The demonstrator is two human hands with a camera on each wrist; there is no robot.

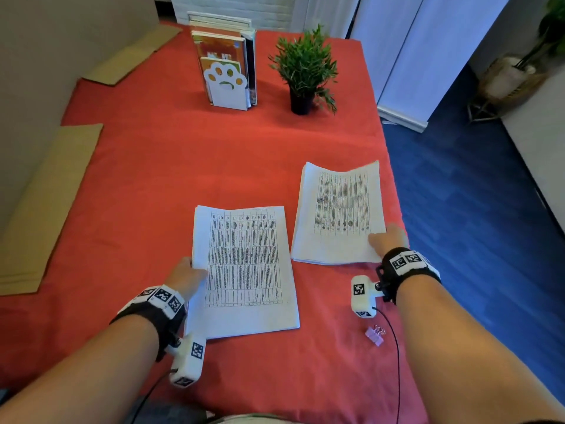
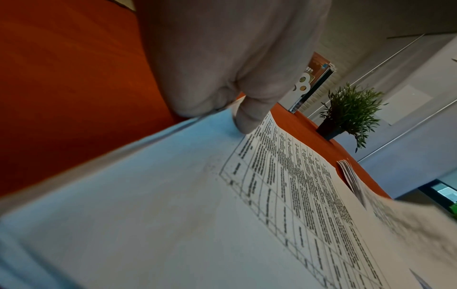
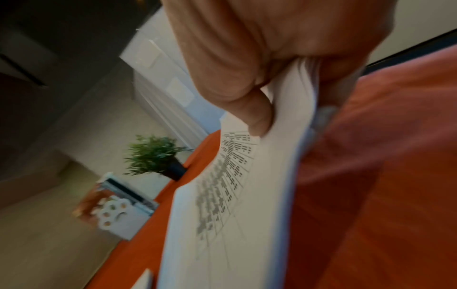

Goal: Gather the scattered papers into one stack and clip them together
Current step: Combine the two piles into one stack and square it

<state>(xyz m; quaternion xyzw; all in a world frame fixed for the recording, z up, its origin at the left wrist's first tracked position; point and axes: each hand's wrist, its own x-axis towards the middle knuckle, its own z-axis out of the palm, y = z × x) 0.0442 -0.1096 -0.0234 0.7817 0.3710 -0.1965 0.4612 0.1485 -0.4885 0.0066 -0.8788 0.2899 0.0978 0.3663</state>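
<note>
Her left hand (image 1: 187,275) pinches the near paper pile (image 1: 244,270). Right hand (image 1: 388,240) pinches the pile (image 1: 337,214) by the worktop's right edge. A clip (image 1: 375,335) lies nearby.

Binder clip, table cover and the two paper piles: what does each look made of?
Binder clip: pale pink body with looped wire handles, probably painted metal; too small to be sure.
Table cover: red-orange cloth, matte and softly rumpled, likely a woven or fleecy fabric.
Left pile and right pile: thin white office paper, matte, printed with black tables; the right pile's far edge curls up.
</note>
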